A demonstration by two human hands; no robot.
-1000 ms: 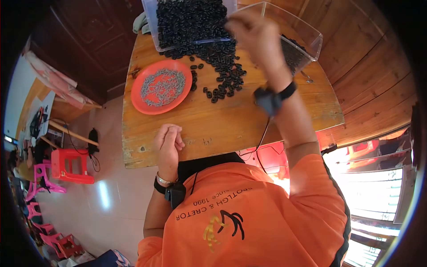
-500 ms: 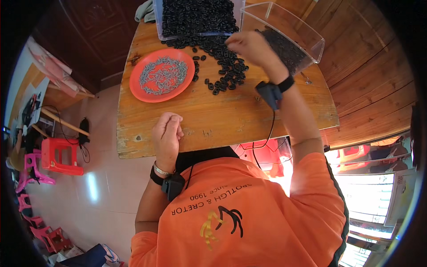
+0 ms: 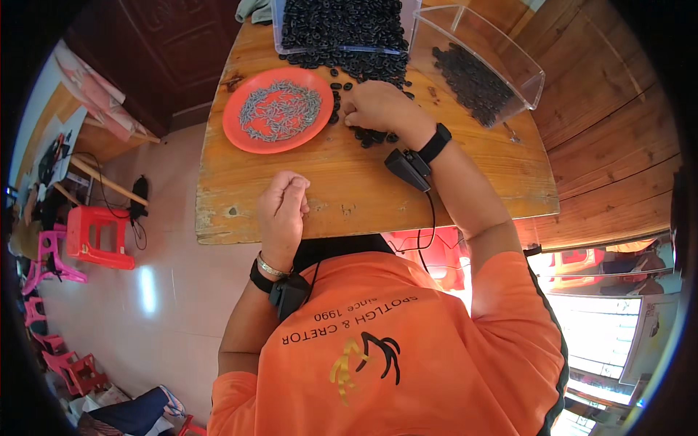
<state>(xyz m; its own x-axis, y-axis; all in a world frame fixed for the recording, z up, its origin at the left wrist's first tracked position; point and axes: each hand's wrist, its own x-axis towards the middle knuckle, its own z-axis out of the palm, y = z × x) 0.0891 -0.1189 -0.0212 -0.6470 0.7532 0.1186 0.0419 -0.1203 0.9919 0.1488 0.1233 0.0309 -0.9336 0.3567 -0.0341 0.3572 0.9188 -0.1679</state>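
Observation:
My left hand (image 3: 283, 211) rests near the table's front edge, closed in a fist with the thumb on top. Whatever is inside it, if anything, is hidden. My right hand (image 3: 379, 109) is over the loose black oval pieces (image 3: 372, 136) on the table, just right of the plate. Its fingers are curled down and their tips are mostly out of sight, so what they hold cannot be made out. A round red-orange plate (image 3: 234, 127) to the left carries many small silver screw-like pieces (image 3: 280, 109).
A clear bin (image 3: 342, 51) heaped with black pieces stands at the back, spilling onto the wooden table (image 3: 342, 200). Right of it is a clear open box (image 3: 534, 87) with a layer of black pieces. A cable (image 3: 435, 218) hangs from my right wrist device.
My right hand has moved nearer and to the left, from the spilled heap by the bin to the pieces beside the plate. My left hand stays closed. The view has shifted slightly.

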